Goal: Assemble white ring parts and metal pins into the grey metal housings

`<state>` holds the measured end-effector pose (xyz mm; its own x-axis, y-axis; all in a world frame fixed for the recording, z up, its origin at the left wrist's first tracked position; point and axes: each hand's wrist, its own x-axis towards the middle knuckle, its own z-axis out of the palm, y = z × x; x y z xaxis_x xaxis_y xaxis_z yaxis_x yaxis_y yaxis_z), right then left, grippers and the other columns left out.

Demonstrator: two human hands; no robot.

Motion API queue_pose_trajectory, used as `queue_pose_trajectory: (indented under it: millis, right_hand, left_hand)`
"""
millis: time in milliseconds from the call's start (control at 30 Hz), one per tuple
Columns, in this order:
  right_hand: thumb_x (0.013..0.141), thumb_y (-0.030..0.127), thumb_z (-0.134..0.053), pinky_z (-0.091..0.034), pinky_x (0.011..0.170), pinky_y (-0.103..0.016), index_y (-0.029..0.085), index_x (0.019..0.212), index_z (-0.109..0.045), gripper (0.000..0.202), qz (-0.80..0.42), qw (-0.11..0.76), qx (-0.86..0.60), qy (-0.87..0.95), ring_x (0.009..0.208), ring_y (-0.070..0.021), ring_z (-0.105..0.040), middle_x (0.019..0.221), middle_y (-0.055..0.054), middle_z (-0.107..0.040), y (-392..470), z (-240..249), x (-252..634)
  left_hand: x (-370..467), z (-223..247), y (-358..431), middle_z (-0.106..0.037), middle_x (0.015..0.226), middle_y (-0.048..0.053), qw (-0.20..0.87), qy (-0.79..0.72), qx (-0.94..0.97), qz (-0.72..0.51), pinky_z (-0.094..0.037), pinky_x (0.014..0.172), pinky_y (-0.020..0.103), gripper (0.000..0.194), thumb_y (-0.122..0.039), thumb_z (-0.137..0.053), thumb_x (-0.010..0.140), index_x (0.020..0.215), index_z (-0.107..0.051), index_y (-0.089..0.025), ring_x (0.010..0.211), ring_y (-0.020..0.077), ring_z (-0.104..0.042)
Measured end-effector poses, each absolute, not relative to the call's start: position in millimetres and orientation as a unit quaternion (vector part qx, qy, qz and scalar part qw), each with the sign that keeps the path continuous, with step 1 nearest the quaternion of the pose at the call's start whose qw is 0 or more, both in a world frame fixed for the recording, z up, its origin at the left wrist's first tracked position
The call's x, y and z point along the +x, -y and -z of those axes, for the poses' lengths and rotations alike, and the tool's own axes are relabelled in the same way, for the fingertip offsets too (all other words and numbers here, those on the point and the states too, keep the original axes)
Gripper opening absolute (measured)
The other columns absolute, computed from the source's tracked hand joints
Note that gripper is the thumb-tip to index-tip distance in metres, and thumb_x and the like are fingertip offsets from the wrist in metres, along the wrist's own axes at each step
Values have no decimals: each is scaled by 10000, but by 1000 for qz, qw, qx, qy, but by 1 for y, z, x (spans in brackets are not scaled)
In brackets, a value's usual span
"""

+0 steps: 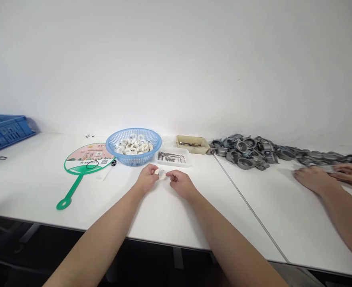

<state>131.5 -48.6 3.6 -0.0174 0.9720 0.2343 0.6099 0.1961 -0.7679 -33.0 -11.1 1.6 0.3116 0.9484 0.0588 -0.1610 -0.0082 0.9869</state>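
Observation:
Between my two hands a small white ring (161,174) is held just above the white table. My left hand (147,177) pinches its left side between thumb and fingers. My right hand (180,182) is closed, its fingertips at the ring's right edge; whether they grip it or something tiny is too small to tell. Behind my left hand stands a blue basket (134,160) filled with white rings (135,145). Just beyond the hands is a clear tray (187,158) of thin dark metal pieces (171,157).
A beige tray (194,148) stands at the back, beside a heap of grey ring-shaped parts (248,151). Left lie a green-handled fan (74,187) and a blue crate (8,131). Another person's hands (316,178) work at the right. A seam (250,209) crosses the table (164,223).

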Motion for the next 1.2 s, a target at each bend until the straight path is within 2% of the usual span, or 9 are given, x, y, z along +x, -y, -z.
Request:
queue_pose_trajectory:
  millis: [433,867,1200]
  right_hand:
    - [562,105,-411,-405,595,-236,188,880,-642,401,-258,381,-600,654,625,-116,-492,707,18,-533,48,-4,130]
    - [557,97,-430,-414,615,-235,194,882,-650,404,-254,382,-602,654,641,-118,-507,733,14,-558,46,-2,132]
    - [545,95,-423,-421,619,-244,187,884,-655,421,-258,382,-602,652,638,-122,-511,742,9,-561,47,-4,131]
  left_hand:
    - [-34,-5,12,-516,537,-47,588,-388,524,-480,-276,452,178,125,-154,-563,578,696,-522,-144,479,70,-405]
    - [-34,2,7,-478,511,-65,562,-400,514,-510,-284,453,166,134,-154,-530,571,697,-486,-153,463,66,-384]
    - [-34,-1,9,-468,518,-74,565,-387,519,-512,-301,465,171,193,-174,-583,591,729,-448,-160,458,66,-403]
